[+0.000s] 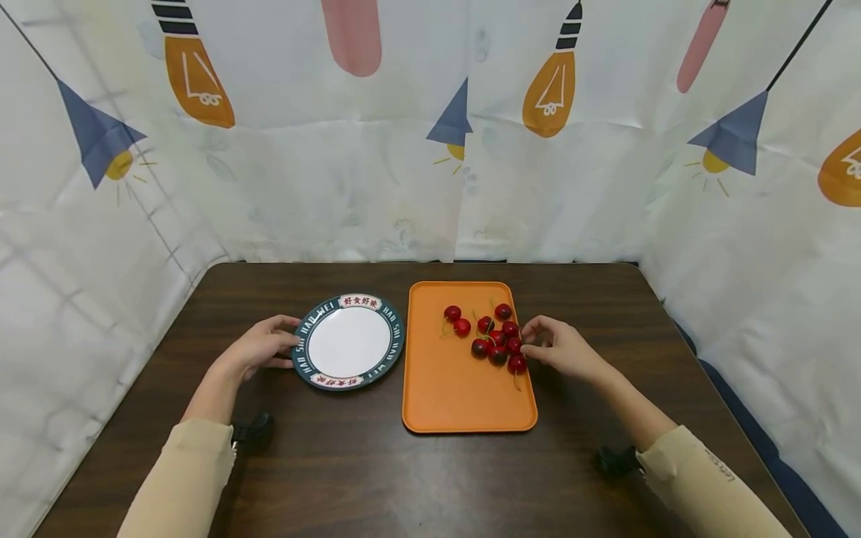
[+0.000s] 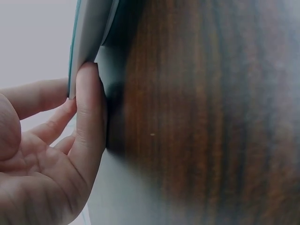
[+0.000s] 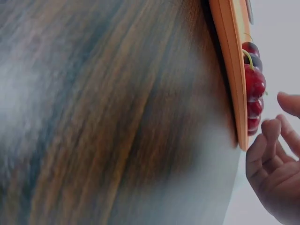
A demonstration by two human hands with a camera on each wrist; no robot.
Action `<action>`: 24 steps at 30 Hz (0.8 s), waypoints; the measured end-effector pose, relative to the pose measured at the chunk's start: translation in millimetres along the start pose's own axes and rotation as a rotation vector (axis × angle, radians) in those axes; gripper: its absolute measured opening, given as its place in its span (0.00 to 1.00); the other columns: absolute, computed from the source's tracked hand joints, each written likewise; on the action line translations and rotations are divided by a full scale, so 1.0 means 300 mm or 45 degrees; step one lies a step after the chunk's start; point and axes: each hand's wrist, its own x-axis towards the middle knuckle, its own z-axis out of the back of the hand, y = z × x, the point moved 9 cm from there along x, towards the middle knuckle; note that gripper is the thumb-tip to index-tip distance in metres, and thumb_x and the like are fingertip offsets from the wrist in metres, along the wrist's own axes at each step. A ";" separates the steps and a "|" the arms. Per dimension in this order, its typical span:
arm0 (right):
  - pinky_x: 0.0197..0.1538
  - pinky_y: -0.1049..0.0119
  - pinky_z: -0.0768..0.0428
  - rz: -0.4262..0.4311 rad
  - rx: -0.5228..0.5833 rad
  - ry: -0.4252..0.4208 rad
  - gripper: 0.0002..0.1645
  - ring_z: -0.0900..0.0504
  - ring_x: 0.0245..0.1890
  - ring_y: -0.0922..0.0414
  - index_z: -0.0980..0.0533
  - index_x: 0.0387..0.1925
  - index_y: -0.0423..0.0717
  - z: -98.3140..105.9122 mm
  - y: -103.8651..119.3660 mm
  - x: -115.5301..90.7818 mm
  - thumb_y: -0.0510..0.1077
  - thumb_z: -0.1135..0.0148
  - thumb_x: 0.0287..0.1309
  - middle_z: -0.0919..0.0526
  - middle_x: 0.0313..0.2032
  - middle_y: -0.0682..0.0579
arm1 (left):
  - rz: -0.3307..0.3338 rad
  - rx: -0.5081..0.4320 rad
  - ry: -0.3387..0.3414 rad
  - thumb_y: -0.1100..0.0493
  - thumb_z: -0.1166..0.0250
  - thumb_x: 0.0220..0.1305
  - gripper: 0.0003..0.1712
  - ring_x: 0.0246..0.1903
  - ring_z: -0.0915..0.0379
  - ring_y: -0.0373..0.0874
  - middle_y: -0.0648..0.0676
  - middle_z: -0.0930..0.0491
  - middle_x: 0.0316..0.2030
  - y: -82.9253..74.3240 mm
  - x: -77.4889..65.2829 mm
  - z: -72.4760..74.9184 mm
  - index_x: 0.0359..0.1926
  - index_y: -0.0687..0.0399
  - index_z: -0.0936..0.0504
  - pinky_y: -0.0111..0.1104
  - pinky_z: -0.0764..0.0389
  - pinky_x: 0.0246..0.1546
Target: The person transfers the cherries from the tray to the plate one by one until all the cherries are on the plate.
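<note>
On the left of the table lies a round white plate [image 1: 350,342] with a dark green lettered rim. My left hand [image 1: 265,345] holds its left edge; in the left wrist view the plate's rim [image 2: 86,42] sits between fingers above and below it. An orange rectangular tray [image 1: 464,403] lies to the plate's right. Several dark red cherries [image 1: 496,338] with stems are grouped toward the tray's right side. Close to the tray's right edge is my right hand [image 1: 561,347], fingers loosely bent beside the cherries [image 3: 254,82]. Nothing shows between its thumb and fingers.
The dark brown wooden table [image 1: 323,463] carries the plate and tray. White curtains [image 1: 377,187] printed with lamps and bulbs hang behind and on both sides. A dark wrist strap device [image 1: 254,431] is below the left hand, and another [image 1: 615,462] below the right.
</note>
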 end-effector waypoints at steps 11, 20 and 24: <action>0.23 0.65 0.25 0.095 -0.048 0.087 0.13 0.29 0.20 0.55 0.20 0.47 0.47 -0.037 0.007 -0.007 0.46 0.27 0.63 0.19 0.37 0.52 | 0.021 -0.025 0.036 0.62 0.46 0.78 0.33 0.42 0.22 0.50 0.67 0.30 0.54 0.018 0.007 0.008 0.76 0.68 0.47 0.42 0.12 0.43; 0.24 0.66 0.26 0.119 -0.087 0.105 0.13 0.29 0.20 0.56 0.19 0.47 0.48 -0.048 0.015 -0.013 0.46 0.29 0.64 0.19 0.38 0.54 | 0.006 -0.031 0.038 0.62 0.45 0.77 0.33 0.43 0.22 0.50 0.67 0.30 0.55 0.003 0.012 0.004 0.76 0.68 0.46 0.42 0.12 0.42; 0.25 0.66 0.26 0.123 -0.111 0.136 0.15 0.28 0.20 0.57 0.19 0.48 0.48 -0.058 0.024 -0.015 0.48 0.27 0.63 0.19 0.39 0.55 | 0.028 -0.036 0.027 0.62 0.45 0.77 0.33 0.43 0.23 0.50 0.67 0.31 0.55 0.009 0.008 0.009 0.76 0.67 0.46 0.42 0.12 0.43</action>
